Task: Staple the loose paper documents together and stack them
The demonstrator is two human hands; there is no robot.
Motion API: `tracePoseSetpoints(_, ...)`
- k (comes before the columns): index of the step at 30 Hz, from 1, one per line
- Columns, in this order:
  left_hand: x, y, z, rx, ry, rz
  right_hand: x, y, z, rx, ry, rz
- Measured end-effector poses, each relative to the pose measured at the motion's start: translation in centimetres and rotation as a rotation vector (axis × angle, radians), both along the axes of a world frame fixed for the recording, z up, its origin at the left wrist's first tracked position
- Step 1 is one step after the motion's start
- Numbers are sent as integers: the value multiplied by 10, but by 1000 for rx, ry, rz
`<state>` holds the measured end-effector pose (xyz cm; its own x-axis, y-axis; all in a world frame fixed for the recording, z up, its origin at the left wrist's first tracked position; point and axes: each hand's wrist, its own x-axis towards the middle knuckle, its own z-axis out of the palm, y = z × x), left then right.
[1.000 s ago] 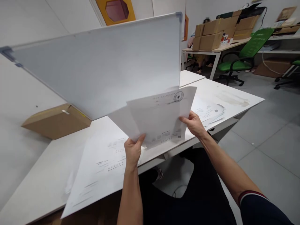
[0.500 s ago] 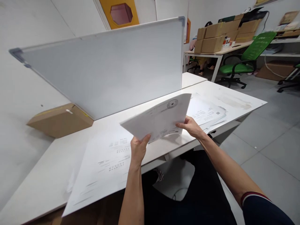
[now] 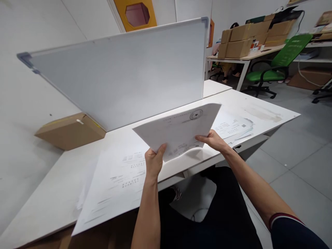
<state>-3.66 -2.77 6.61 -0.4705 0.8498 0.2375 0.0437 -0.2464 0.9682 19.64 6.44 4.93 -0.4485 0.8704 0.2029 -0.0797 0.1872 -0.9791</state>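
Both my hands hold a thin stack of printed sheets (image 3: 178, 129) above the near edge of a white table (image 3: 261, 114). My left hand (image 3: 153, 162) is closed on the stack's lower left corner, thumb on top. My right hand (image 3: 213, 140) is closed on its lower right edge. The top sheet bears a round stamp near its far edge. Under my left arm a large printed sheet (image 3: 116, 183) lies flat on the table and overhangs its front edge. Another pile of printed papers (image 3: 232, 126) lies on the table just beyond my right hand.
A whiteboard (image 3: 124, 72) stands tilted along the table's back. A cardboard box (image 3: 70, 131) sits to its left. At the far right are a table loaded with cardboard boxes (image 3: 241, 43), green office chairs (image 3: 275, 69), and a seated person's legs (image 3: 227, 71).
The stack has tipped from nearly upright to lower and flatter over the table, and a sheet that stuck out on the left a second ago now lies flush with the rest.
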Motion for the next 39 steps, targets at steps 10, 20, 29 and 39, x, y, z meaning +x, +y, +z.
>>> tracePoseSetpoints(10,1,0,-8,-8,-7,-3,5,-7,-11,111,-243,-73)
tracePoseSetpoints(20,9,-7,-8,-134,-218,-165,22,-46,7,-64,-265,-130)
tracePoseSetpoints(29,10,-27,-48,-558,111,-327,63,-103,-34,-725,-152,23)
tracePoseSetpoints(39,3,8,-66,-309,770,93,68,-126,-39,-855,-139,30)
